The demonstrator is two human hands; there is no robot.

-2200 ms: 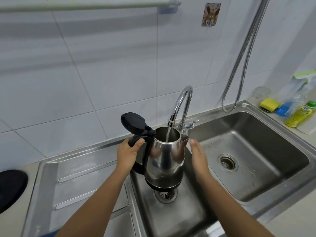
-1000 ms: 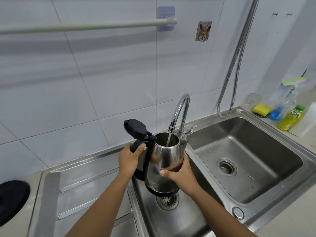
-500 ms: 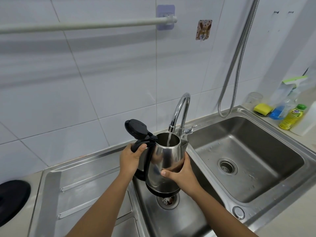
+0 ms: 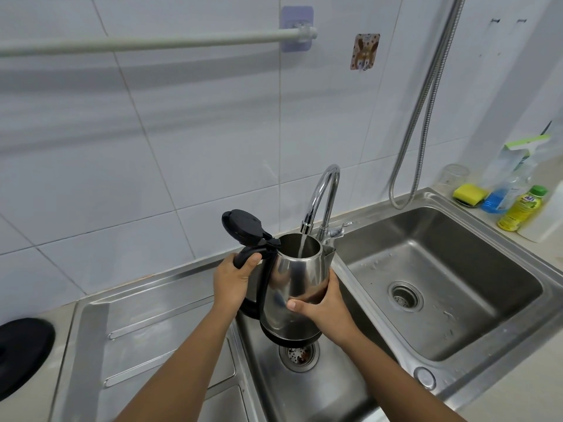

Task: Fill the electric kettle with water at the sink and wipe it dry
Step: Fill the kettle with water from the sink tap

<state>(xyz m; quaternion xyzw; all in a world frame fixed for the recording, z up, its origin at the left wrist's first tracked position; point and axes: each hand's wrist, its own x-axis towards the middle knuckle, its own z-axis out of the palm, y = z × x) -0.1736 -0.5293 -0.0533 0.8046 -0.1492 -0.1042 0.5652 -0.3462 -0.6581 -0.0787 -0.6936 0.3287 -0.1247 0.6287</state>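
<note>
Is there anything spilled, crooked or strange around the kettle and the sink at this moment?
Nothing stands out. The kettle is held upright over the left basin, lid open; the left hand holds its handle, the right hand steadies its body. The faucet's stream falls inside the opening. A few droplets lie in the right basin.

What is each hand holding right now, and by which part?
Both hold the kettle: the left hand grips its black handle, the right hand cups the lower steel body.
</note>
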